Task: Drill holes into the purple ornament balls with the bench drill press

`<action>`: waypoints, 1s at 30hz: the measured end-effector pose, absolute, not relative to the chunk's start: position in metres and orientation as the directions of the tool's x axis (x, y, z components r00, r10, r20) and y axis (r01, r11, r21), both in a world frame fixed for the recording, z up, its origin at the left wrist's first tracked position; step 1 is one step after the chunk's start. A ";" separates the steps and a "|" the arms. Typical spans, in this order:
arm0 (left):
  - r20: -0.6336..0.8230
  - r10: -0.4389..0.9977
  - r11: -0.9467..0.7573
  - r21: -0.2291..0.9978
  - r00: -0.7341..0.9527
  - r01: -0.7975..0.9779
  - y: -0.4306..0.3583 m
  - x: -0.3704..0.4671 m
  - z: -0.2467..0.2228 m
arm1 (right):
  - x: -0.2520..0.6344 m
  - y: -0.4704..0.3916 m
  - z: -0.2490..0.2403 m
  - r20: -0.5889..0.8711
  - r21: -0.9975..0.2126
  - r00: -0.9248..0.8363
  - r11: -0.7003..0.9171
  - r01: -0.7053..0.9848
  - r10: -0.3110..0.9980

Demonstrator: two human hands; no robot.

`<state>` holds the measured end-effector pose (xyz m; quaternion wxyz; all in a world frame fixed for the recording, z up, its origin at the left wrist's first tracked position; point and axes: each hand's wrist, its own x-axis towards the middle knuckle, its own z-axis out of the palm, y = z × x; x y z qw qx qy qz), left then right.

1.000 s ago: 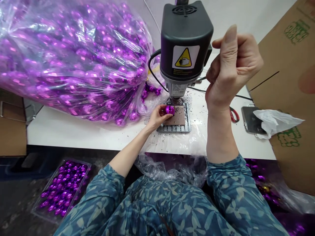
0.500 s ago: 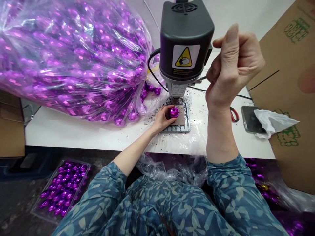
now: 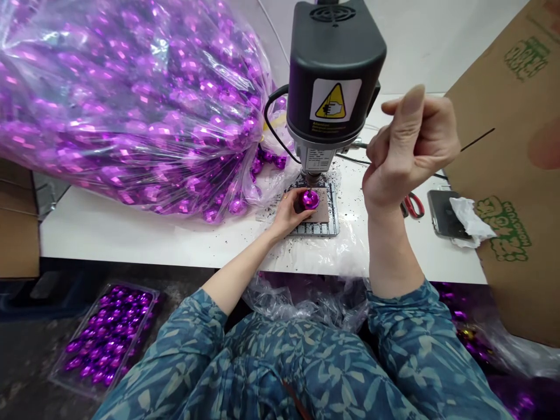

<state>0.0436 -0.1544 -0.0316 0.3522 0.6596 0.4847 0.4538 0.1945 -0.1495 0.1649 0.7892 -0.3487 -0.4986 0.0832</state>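
Observation:
A shiny purple faceted ball rests on a small brown board, which lies on the slotted metal base of a drill press. My left hand holds the ball from its left side, thumb in front and fingers behind. The drill bit comes down to the top of the ball. My right hand is closed in a fist around the drill press lever; most of the lever is hidden behind the fingers.
A big clear bag of purple balls fills the left of the white table. Red-handled scissors, a phone and a white tissue lie right, beside a cardboard box. A plastic tray of balls sits below left.
My right hand has moved down and slightly left with the lever. The drill bit has come down to the ball. My left hand keeps its hold in the same place.

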 end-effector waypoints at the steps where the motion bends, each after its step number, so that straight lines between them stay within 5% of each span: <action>1: 0.258 0.959 -0.283 0.906 0.118 0.316 -0.154 0.044 -0.032 | 0.194 -0.151 0.161 0.735 -0.617 0.497 0.759 0.208 0.462; 30: 0.257 0.960 -0.277 0.926 0.111 0.258 -0.155 0.046 -0.039 | 0.214 -0.137 0.101 0.868 -0.355 0.425 0.920 0.166 0.258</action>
